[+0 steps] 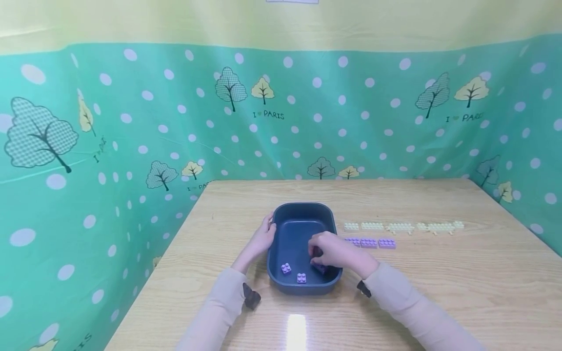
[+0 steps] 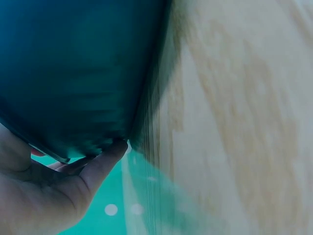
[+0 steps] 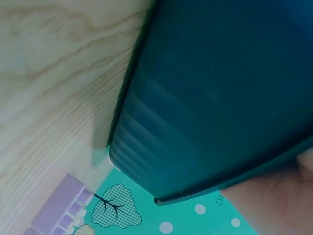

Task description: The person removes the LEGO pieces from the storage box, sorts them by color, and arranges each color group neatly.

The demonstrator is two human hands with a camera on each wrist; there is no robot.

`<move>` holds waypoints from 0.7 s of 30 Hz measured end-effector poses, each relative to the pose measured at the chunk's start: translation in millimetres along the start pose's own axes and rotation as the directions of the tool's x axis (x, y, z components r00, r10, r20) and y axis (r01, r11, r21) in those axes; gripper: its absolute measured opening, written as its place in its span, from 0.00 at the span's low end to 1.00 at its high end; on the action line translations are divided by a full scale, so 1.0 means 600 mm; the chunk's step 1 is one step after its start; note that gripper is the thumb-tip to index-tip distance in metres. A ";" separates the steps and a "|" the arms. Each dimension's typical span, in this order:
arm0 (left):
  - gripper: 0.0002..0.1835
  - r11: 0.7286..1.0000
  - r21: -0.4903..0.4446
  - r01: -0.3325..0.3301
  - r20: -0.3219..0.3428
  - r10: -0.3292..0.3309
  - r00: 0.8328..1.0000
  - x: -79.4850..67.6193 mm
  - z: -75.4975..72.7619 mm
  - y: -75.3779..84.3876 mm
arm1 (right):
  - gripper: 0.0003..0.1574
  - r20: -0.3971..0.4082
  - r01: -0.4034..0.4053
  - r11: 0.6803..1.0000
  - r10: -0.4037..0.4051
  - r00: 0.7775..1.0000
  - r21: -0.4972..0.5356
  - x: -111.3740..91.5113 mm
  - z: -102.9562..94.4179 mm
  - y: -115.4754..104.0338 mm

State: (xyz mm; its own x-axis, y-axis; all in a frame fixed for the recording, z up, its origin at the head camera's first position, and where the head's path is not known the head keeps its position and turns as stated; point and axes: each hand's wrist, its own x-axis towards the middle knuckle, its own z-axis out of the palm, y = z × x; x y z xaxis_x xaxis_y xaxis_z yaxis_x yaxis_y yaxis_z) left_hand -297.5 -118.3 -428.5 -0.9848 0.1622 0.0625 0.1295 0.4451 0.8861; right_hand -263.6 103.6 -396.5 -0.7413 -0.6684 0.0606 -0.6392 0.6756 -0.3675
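A dark blue bin (image 1: 291,239) with rounded corners stands on the table. My left hand (image 1: 262,238) holds its left side, its fingers against the outer wall in the left wrist view. Inside the bin, my right hand (image 1: 331,249) reaches down with curled fingers and pinches a purple toy brick (image 1: 319,267) near the right wall; the hand partly covers that brick. Two small purple bricks lie loose on the bin floor: a square brick (image 1: 286,268) at the left and another square brick (image 1: 301,278) near the front.
Right of the bin runs a row of purple bricks (image 1: 369,243), its left end close to the right forearm. Behind it lies a row of pale yellow bricks (image 1: 400,227) of several lengths. A patterned green curtain (image 1: 307,141) hangs behind the wooden table (image 1: 439,282).
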 end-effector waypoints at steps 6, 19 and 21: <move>0.27 1.000 0.027 -0.003 -0.001 0.003 1.000 -0.002 -0.001 0.003 | 0.10 0.036 -0.029 1.000 0.030 0.999 -0.008 -0.001 -0.006 -0.006; 0.28 1.000 -0.003 0.001 0.005 -0.001 1.000 -0.003 0.001 0.005 | 0.10 0.039 0.002 0.999 0.000 0.999 -0.049 -0.001 0.000 -0.009; 0.28 1.000 -0.004 0.004 0.002 -0.003 1.000 -0.003 0.001 0.005 | 0.10 0.034 0.013 0.999 -0.012 0.999 -0.038 -0.001 -0.001 -0.007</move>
State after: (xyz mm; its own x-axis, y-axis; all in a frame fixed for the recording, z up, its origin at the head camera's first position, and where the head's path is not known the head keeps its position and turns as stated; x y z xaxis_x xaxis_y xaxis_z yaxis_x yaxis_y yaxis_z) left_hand -295.4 -116.7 -426.3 -0.9850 0.1627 0.0583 0.1256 0.4418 0.8883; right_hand -260.6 101.5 -394.4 -0.7263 -0.6866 0.0333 -0.6562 0.6781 -0.3309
